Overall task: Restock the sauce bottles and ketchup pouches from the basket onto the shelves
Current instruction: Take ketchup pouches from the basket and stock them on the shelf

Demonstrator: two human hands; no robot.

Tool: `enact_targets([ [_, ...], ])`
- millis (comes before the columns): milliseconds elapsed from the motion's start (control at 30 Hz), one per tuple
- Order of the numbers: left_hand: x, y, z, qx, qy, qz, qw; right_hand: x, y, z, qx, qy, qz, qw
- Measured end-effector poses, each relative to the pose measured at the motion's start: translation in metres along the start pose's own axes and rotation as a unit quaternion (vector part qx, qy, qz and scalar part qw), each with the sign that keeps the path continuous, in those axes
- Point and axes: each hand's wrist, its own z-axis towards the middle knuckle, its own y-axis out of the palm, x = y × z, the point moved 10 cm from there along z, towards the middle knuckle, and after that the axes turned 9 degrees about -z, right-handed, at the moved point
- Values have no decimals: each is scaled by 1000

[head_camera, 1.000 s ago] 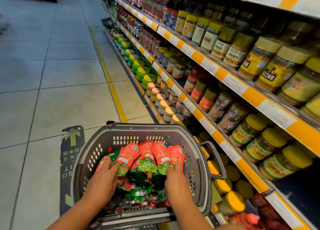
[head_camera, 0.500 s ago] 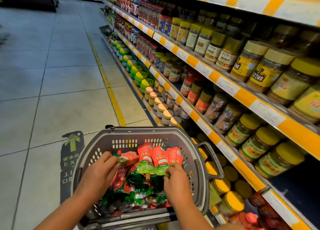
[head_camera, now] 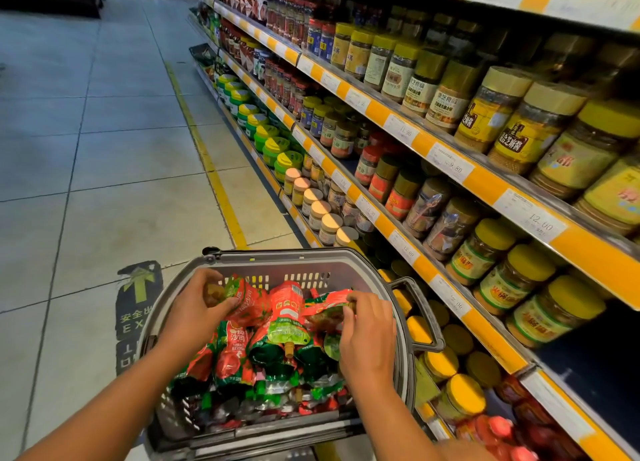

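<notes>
A grey plastic basket (head_camera: 298, 261) sits low in front of me, full of red-and-green ketchup pouches (head_camera: 239, 353). My left hand (head_camera: 194, 310) reaches into its left side and pinches the top of a red pouch (head_camera: 247, 303). On the right side, my right hand (head_camera: 369, 332) pinches the edge of another red pouch (head_camera: 327, 303). A third pouch (head_camera: 289, 313) stands between them with its spout pointing down. No sauce bottles show in the basket.
Shelves (head_camera: 485, 180) with orange price strips run along the right, packed with jars with yellow lids (head_camera: 519, 273). Red pouches (head_camera: 495, 429) lie on the lowest shelf at the bottom right. Tiled floor with a yellow line (head_camera: 204, 155) lies to the left.
Both hands have moved from under a fanned row of pouches up to their tops and now pinch one each. The view has tilted slightly toward the shelves.
</notes>
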Motion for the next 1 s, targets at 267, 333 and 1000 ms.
enact_targets([
  [267, -5, 46, 11, -13, -39, -103, 994, 21, -13, 14, 42, 64, 128, 989],
  [333, -7, 52, 19, -22, -35, -86, 995, 28, -1, 12, -6, 104, 163, 981],
  [1000, 3, 42, 14, 90, -61, -72, 991, 85, 23, -8, -151, 296, 272, 903],
])
